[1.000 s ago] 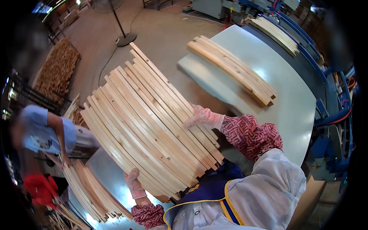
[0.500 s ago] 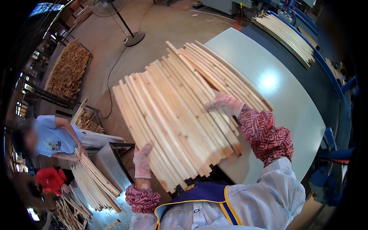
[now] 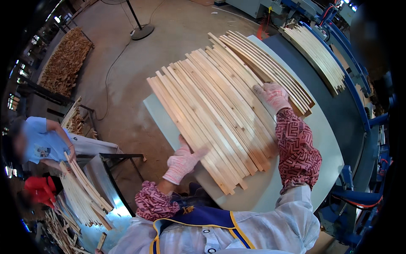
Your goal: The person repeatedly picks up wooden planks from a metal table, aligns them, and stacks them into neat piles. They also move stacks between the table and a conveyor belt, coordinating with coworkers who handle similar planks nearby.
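A broad layer of pale wooden strips (image 3: 220,114) lies side by side on a light grey table (image 3: 321,139), their ends uneven. My left hand (image 3: 184,161), in a pinkish knit glove, is at the layer's left edge, thumb and fingers spread apart against the outermost strip. At the opposite edge my right hand (image 3: 274,96), gloved alike, has its fingers bent over the strips on that side. Just beyond it, a narrower stack of wooden strips (image 3: 270,67) lies along the right. The undersides of the strips are hidden.
More strips (image 3: 315,55) lie on a dark surface by blue machinery (image 3: 376,120) at right. To the left, a person in light blue (image 3: 46,137) handles strips at a metal table (image 3: 99,178), beside someone in red (image 3: 38,188). A fan stand (image 3: 142,32) and woodpile (image 3: 65,63) stand farther off.
The layer of strips has moved right and farther onto the table, against the narrower stack. My left hand's fingers have spread at its edge. The view has shifted.
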{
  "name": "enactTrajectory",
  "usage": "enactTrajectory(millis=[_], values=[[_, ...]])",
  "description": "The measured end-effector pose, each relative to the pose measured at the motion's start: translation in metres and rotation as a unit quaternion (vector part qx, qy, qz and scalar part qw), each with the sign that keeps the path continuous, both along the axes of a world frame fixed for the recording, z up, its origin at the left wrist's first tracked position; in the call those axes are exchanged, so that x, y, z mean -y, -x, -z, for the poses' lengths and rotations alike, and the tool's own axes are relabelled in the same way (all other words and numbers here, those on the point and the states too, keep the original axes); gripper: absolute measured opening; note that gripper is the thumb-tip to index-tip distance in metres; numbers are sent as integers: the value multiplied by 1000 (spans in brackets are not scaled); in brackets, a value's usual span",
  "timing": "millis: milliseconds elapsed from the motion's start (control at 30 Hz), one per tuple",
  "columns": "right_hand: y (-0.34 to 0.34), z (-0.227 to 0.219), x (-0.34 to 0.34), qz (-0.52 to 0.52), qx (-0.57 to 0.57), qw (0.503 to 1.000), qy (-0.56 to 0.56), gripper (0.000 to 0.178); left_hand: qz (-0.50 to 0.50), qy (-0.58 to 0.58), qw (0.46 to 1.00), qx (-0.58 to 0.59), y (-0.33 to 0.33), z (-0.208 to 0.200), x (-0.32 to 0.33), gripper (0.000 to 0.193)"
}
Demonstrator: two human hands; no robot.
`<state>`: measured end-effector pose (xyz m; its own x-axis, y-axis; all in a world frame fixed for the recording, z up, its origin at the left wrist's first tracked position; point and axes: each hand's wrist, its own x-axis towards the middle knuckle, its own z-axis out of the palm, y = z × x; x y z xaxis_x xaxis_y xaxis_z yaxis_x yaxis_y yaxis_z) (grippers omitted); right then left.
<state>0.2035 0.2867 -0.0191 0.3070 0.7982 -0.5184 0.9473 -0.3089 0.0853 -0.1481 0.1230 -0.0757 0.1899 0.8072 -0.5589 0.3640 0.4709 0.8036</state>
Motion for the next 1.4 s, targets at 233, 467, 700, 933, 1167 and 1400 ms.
enactTrajectory(millis=[233, 467, 700, 933, 1167, 1400], values=[[-74, -25, -39, 21, 104, 943, -315, 54, -21, -39, 999, 26, 17, -12, -10, 94], [-122, 4, -78, 231, 56, 963, -128, 68, -17, -105, 993, 54, 22, 16, -15, 92], [-92, -15, -54, 92, -9, 990, -106, 69, -36, 5, 995, 98, 19, -4, -18, 99], [-49, -20, -52, 106, 94, 986, -89, 54, 69, 0, 998, 5, 27, -5, -31, 99], [5, -5, -40, 131, 205, 945, -217, 65, 100, 56, 981, 156, 96, -8, -49, 84], [111, 10, 15, 135, 130, 948, -256, 57, 38, 103, 988, 106, 253, 58, -104, 62]])
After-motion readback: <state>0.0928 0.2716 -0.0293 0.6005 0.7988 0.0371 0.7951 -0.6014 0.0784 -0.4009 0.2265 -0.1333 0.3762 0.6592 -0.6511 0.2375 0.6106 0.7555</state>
